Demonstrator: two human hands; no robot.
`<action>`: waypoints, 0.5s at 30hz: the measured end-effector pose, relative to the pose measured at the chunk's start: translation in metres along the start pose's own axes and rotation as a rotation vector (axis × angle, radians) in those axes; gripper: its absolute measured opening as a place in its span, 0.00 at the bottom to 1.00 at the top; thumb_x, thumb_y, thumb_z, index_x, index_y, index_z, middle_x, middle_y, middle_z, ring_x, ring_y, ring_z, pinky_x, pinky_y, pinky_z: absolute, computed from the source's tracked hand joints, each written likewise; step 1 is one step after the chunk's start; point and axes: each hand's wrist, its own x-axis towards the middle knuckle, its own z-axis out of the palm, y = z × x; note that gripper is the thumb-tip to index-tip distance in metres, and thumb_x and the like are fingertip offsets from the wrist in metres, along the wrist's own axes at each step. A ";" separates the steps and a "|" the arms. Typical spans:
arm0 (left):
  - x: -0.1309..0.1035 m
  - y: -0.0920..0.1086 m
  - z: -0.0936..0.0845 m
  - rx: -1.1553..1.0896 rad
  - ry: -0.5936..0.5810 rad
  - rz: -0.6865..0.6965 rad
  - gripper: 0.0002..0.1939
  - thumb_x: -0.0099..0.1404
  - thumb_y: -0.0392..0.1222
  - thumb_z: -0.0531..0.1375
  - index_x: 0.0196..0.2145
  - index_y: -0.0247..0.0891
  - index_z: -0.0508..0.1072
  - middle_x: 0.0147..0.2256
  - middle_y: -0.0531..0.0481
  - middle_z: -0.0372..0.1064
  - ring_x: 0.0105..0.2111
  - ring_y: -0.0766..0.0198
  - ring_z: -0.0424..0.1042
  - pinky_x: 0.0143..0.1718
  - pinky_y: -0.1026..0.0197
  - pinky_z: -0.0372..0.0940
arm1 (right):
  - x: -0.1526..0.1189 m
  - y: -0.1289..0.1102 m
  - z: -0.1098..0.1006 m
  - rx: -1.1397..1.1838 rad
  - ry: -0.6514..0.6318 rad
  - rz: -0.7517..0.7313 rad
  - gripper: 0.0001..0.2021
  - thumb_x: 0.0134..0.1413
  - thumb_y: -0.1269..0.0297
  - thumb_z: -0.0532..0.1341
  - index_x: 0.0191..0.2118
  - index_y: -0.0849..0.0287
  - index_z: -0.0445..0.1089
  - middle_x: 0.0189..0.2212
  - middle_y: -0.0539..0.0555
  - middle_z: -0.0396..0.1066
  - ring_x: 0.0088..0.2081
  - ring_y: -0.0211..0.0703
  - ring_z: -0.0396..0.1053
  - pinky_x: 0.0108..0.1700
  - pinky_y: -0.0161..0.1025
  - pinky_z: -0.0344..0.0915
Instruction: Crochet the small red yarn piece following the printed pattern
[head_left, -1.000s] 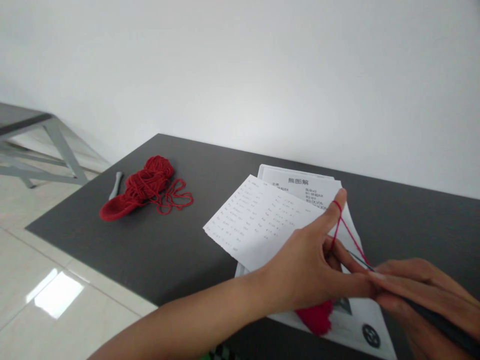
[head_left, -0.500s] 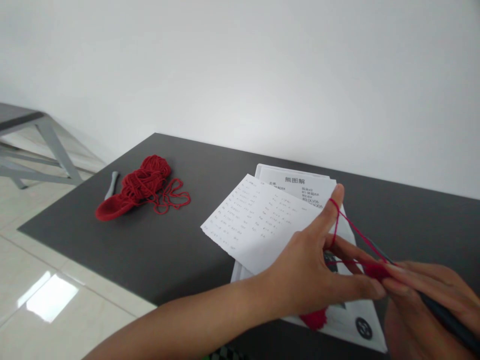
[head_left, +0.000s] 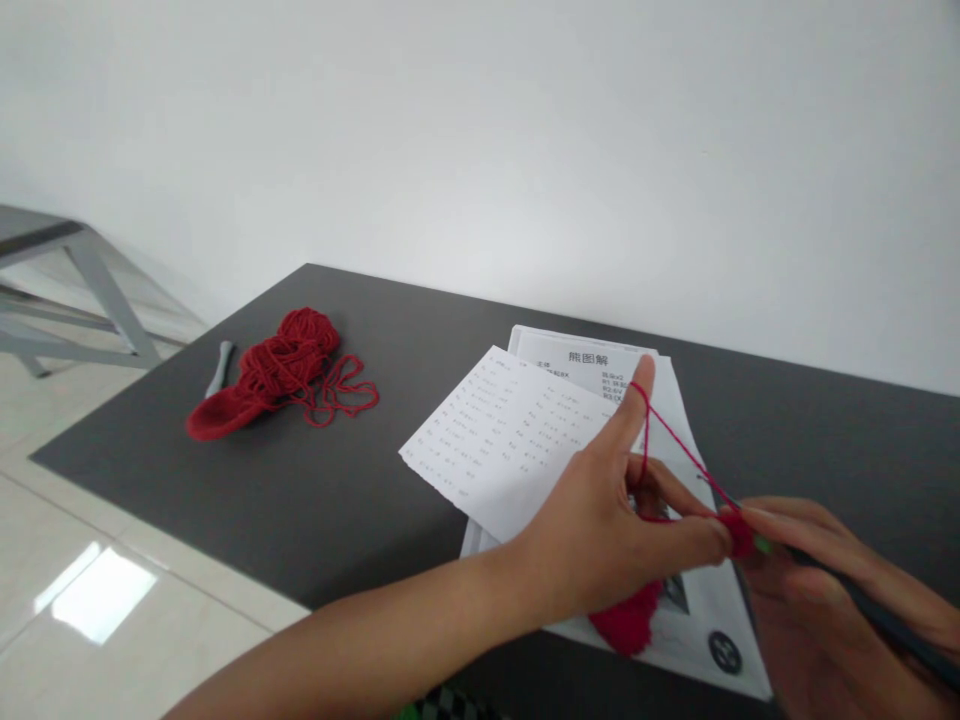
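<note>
My left hand (head_left: 611,520) is raised over the papers with a strand of red yarn (head_left: 675,440) looped around its outstretched index finger. Its thumb and another finger pinch a small red crocheted piece (head_left: 739,530). My right hand (head_left: 832,600) grips a dark crochet hook (head_left: 885,620) whose tip meets that small piece. More red crochet work (head_left: 626,620) hangs below my left hand, partly hidden by it.
Printed sheets (head_left: 510,440) lie on the dark grey table (head_left: 337,500) beneath my hands. At the table's left end sit a tangle of red yarn with a crocheted piece (head_left: 277,375) and a grey tool (head_left: 220,368). A grey metal frame (head_left: 75,290) stands on the tiled floor.
My left index finger with the yarn loop has shifted left and up. The small red piece has come into view at the hook's tip between both hands.
</note>
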 end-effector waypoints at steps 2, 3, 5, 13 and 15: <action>-0.001 0.000 0.001 -0.007 0.002 0.003 0.62 0.55 0.38 0.71 0.71 0.55 0.33 0.30 0.57 0.72 0.24 0.71 0.61 0.25 0.68 0.57 | 0.000 0.004 -0.004 -0.082 0.012 0.015 0.20 0.72 0.44 0.69 0.46 0.59 0.76 0.42 0.60 0.63 0.39 0.57 0.68 0.32 0.39 0.71; -0.002 0.001 0.001 -0.006 0.001 0.002 0.62 0.54 0.38 0.71 0.71 0.56 0.33 0.30 0.57 0.71 0.24 0.71 0.60 0.25 0.68 0.57 | 0.000 0.006 -0.006 -0.137 0.027 0.009 0.22 0.71 0.42 0.69 0.45 0.60 0.76 0.40 0.60 0.63 0.38 0.57 0.68 0.32 0.40 0.72; -0.003 0.003 0.002 0.006 0.009 0.002 0.61 0.54 0.37 0.71 0.71 0.57 0.35 0.30 0.57 0.71 0.24 0.71 0.60 0.25 0.68 0.57 | 0.000 0.009 -0.011 -0.217 0.046 -0.011 0.23 0.69 0.41 0.70 0.44 0.60 0.76 0.38 0.60 0.63 0.37 0.58 0.68 0.33 0.43 0.73; -0.004 0.007 0.003 -0.064 0.015 -0.015 0.61 0.53 0.35 0.71 0.71 0.55 0.36 0.33 0.55 0.72 0.29 0.68 0.66 0.32 0.65 0.63 | 0.004 0.005 -0.005 -0.305 0.070 -0.081 0.22 0.66 0.40 0.71 0.43 0.57 0.77 0.37 0.60 0.63 0.36 0.59 0.67 0.30 0.44 0.72; -0.003 0.007 0.004 -0.063 0.016 -0.021 0.62 0.52 0.35 0.71 0.71 0.54 0.36 0.33 0.55 0.72 0.27 0.69 0.65 0.30 0.65 0.61 | 0.005 0.002 0.000 -0.260 0.057 -0.131 0.17 0.69 0.44 0.69 0.43 0.54 0.78 0.38 0.59 0.64 0.36 0.57 0.67 0.31 0.43 0.68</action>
